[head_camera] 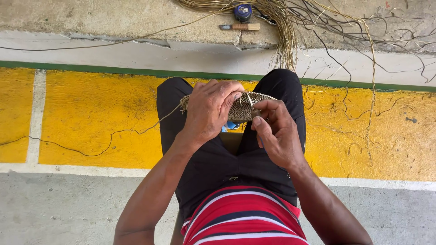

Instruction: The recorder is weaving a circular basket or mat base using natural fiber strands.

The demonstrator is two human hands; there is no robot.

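Observation:
A flat woven piece of tan fibre (245, 105) rests above my knees, over black trousers. My left hand (210, 109) covers its left half, fingers curled over the edge and gripping it. My right hand (277, 131) holds the right side, thumb and fingers pinching at the weave where loose strand ends stick up. A long single strand (136, 131) trails from the piece's left end across the floor. Something small and blue (231, 125) shows just under the woven piece, mostly hidden.
A bundle of loose dry fibres (286, 27) spills from the raised concrete ledge (113, 18) ahead. On the ledge lie a wooden-handled knife (240, 27) and a small dark round container (243, 11). The floor is painted yellow (91, 118) with white lines and a green stripe.

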